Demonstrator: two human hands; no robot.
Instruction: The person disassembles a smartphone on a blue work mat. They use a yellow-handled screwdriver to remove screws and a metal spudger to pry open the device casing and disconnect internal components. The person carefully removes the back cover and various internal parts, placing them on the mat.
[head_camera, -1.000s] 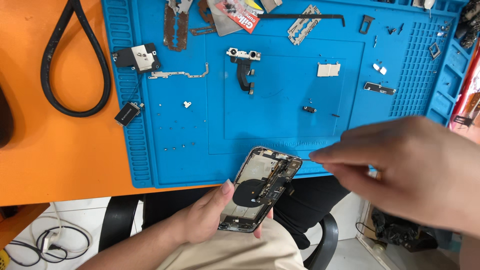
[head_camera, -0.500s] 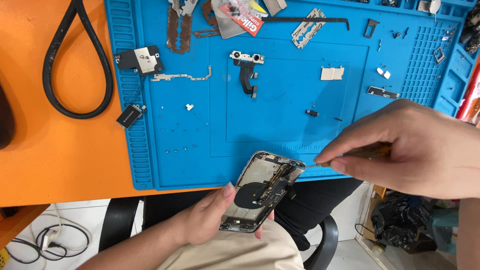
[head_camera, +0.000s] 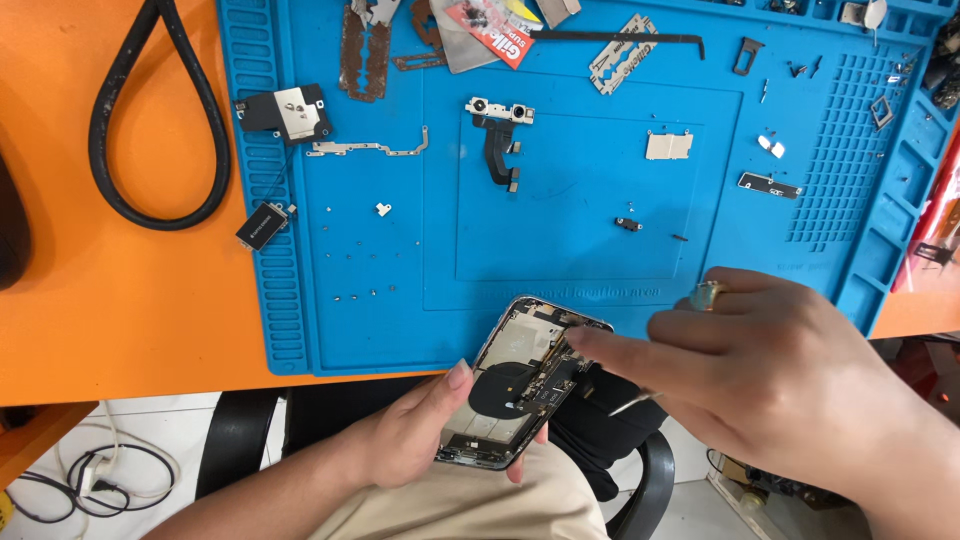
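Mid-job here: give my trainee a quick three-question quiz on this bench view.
1. True or false: the opened phone shell with exposed internals lies flat on the blue silicone repair mat.
2. Which hand grips the shell? A left hand B right hand
3. What colour is the tabletop under the mat?

Key: 1 false, it is held past the table edge; 2 A; 3 orange.

Your blue ridged mat (head_camera: 330, 300) covers the orange table (head_camera: 120, 300); at ten o'clock, a black cable loop (head_camera: 160, 120).
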